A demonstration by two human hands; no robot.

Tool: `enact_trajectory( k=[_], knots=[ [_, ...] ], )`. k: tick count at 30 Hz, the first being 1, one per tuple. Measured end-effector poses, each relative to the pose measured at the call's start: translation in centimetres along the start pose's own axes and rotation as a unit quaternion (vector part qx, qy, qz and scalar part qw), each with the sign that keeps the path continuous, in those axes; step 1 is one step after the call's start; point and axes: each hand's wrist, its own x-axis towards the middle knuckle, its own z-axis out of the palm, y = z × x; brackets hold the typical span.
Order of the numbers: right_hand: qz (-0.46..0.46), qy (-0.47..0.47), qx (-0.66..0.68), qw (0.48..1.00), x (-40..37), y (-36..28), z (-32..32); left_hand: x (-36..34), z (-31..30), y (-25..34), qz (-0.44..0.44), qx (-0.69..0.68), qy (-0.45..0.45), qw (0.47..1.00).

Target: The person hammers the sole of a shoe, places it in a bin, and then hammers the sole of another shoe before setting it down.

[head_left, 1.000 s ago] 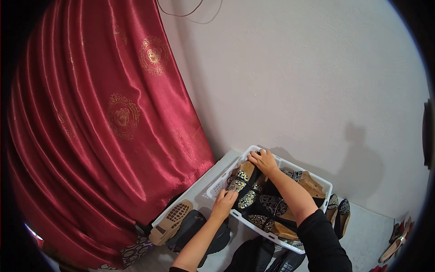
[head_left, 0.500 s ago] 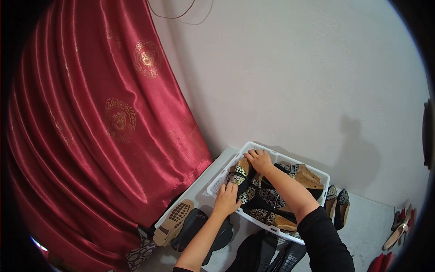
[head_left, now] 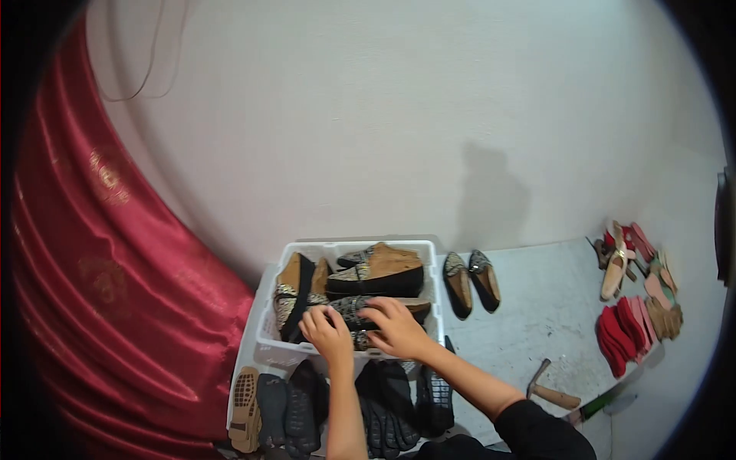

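A white plastic basket [head_left: 268,335] holds several flat shoes with black-and-gold patterned uppers and tan insoles. Over its front left part is my left hand [head_left: 328,333], fingers slightly curled and apart, touching the shoes near the front rim. My right hand [head_left: 392,326] lies just to the right, its fingers spread over a dark patterned shoe [head_left: 349,310]. Upright along the basket's left side is another patterned shoe [head_left: 295,295]. Toward the back lies a shoe with a black side [head_left: 376,285]. Both hands partly hide the front shoes.
A pair of patterned flats [head_left: 470,284] stands right of the basket. Black soles [head_left: 387,406] and a tan sole [head_left: 245,406] line the table front. Farther right are a hammer [head_left: 553,392], red pieces [head_left: 617,333] and assorted shoes [head_left: 617,261]. A red curtain [head_left: 138,307] hangs left.
The view has swung right, showing more of the table. My right hand has moved from the basket's far left corner to its front. My left hand has shifted to the front rim.
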Motion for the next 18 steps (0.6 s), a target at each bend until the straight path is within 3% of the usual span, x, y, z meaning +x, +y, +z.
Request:
enact_trajectory(
  k=[5,7,11,15,18],
  knots=[
    [0.277,0.119,-0.04,0.953,-18.5,1.8,-6.7,-6.2,2.9,10.0,0.074,-0.199,-0.083,0.974],
    [0.422,0.162,-0.026,0.892,-25.6,0.8,-10.0,-8.4,4.7,13.0,0.086,-0.27,-0.157,0.946],
    [0.579,0.284,-0.053,0.762,-35.7,-2.7,-16.5,-15.0,10.7,15.7,0.051,-0.315,-0.344,0.883],
    [0.556,0.334,-0.222,0.728,-41.8,-4.2,-20.1,-21.5,15.1,16.4,0.067,-0.171,-0.45,0.874],
    [0.572,0.34,-0.275,0.694,-43.5,-3.1,-22.1,-24.1,18.0,18.0,0.063,-0.093,-0.444,0.889]
  ],
)
